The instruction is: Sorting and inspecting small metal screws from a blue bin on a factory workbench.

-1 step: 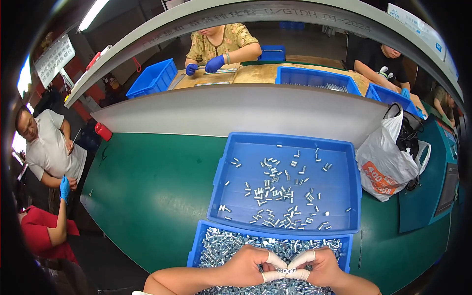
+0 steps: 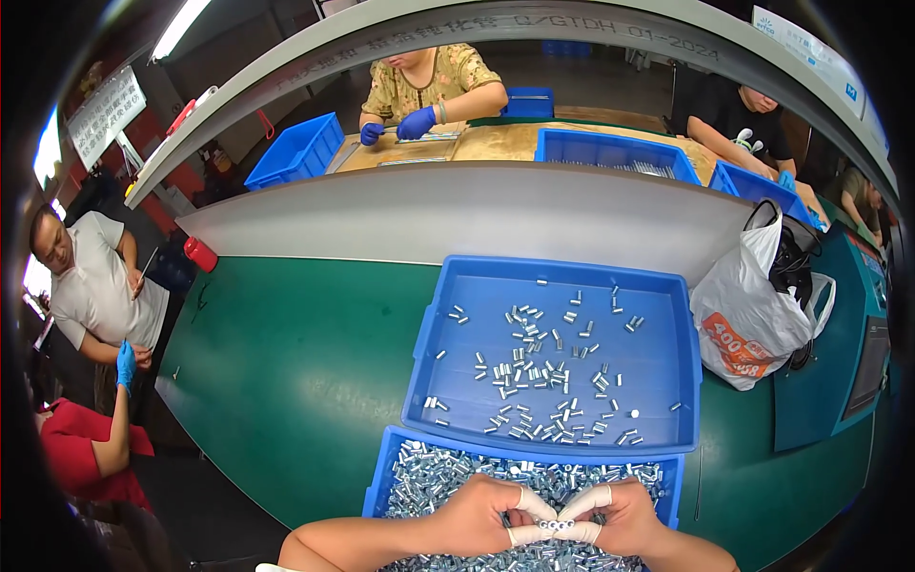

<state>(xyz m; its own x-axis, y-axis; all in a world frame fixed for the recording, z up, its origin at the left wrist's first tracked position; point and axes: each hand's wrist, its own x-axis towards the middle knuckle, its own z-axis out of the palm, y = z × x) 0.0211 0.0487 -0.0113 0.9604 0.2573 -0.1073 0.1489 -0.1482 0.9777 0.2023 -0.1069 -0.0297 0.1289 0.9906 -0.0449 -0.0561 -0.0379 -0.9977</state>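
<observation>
Over the near blue bin, my left hand and my right hand meet with their fingertips together. White finger covers sit on the thumbs and some of the fingers. Pinched between both hands is a short row of small silvery metal sleeves, their round, holed ends showing. Below the hands, a heap of similar small metal pieces fills the bin. Just beyond lies a shallow blue tray, with several metal cylinders scattered across its bottom, some lying down and some upright.
Both containers rest on a green tabletop. A white plastic bag stands right of the tray, beside a teal machine. A grey partition runs behind. Co-workers sit beyond it; two people are at the left. A red bottle stands far left.
</observation>
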